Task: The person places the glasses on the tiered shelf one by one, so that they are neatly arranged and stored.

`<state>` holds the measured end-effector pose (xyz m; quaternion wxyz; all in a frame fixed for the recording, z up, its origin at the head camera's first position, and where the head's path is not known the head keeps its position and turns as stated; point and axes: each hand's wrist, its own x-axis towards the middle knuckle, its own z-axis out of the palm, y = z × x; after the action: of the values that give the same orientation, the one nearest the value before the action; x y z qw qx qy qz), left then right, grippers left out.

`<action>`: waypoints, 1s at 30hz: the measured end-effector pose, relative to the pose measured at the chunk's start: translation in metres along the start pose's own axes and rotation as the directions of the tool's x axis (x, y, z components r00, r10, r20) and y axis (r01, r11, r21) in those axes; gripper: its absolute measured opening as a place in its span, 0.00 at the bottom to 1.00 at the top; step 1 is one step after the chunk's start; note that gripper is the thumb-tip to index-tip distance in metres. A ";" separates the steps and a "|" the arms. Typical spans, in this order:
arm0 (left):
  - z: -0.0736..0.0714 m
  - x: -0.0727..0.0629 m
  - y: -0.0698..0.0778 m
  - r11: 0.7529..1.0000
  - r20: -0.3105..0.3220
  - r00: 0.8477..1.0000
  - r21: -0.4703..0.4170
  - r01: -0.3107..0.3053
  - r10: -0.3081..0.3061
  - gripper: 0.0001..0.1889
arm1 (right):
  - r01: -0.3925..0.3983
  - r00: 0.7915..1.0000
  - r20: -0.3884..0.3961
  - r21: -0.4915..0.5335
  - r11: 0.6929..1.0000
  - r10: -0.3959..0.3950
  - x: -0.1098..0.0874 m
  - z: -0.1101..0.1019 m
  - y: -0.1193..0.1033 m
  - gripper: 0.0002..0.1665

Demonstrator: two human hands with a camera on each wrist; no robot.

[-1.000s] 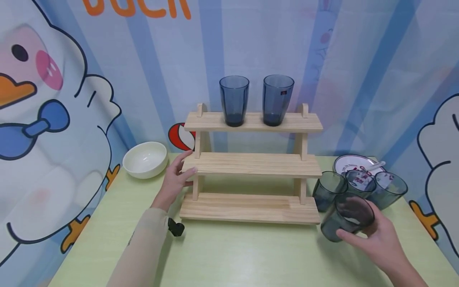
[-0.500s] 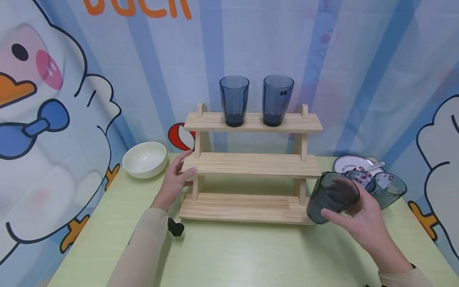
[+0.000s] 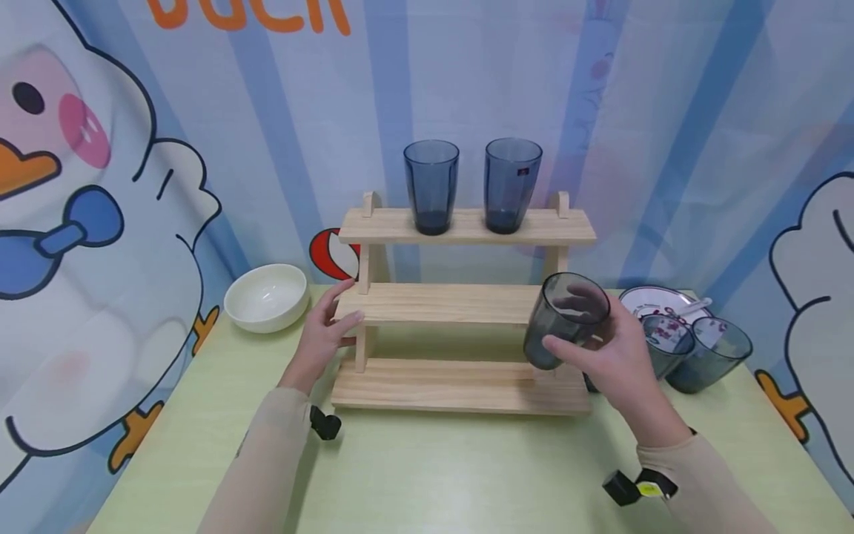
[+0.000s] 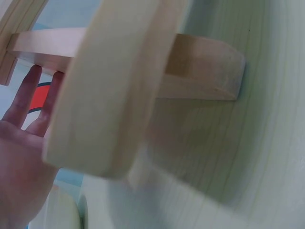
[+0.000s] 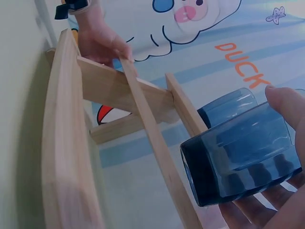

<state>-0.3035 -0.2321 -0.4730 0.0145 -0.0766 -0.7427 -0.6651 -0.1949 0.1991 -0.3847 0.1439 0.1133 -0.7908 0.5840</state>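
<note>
My right hand [image 3: 617, 363] grips a smoky blue-grey drinking glass [image 3: 563, 315], thumb in front and fingers round its far side. Slightly tilted, the glass hangs in front of the right end of a three-tier wooden rack [image 3: 440, 304]. In the right wrist view the same glass [image 5: 238, 152] shows its thick base toward the rack. My left hand [image 3: 320, 337] holds the left end of the middle shelf; in the left wrist view two of its fingers [image 4: 24, 98] extend past the board. Two similar glasses, one left [image 3: 431, 189] and one right [image 3: 511, 185], stand upright on the top shelf.
Right of the rack stand more glasses [image 3: 710, 356], partly hidden by my right hand, before a patterned plate [image 3: 640, 297] with a white spoon [image 3: 694, 306]. A white bowl [image 3: 267, 299] sits at the left. Behind the table hangs a cartoon-duck curtain [image 3: 300, 111].
The right hand has carried its glass up and to the left, from beside the other glasses to the front of the rack's right end. The left hand has stayed on the shelf.
</note>
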 end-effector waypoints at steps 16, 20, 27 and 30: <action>-0.001 -0.002 0.000 1.000 -0.006 1.000 -0.005 -0.001 0.001 0.33 | 0.002 0.999 0.051 0.105 0.995 -0.008 0.053 0.063 -0.019 0.42; -0.001 -0.002 0.000 1.000 -0.003 1.000 -0.008 -0.005 0.005 0.33 | 0.009 0.998 0.066 0.130 0.992 -0.018 0.064 0.079 -0.020 0.43; 0.000 -0.002 0.001 1.000 0.005 1.000 -0.015 -0.009 0.009 0.33 | 0.031 0.994 0.100 0.146 0.989 -0.046 0.080 0.098 -0.022 0.43; 0.000 -0.001 0.000 1.000 0.003 1.000 -0.013 -0.005 0.005 0.33 | 0.043 0.992 0.114 0.144 0.989 -0.060 0.084 0.105 -0.024 0.43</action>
<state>-0.3021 -0.2317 -0.4730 0.0144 -0.0797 -0.7381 -0.6698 -0.2753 0.0909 -0.3622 0.1034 0.1780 -0.7514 0.6269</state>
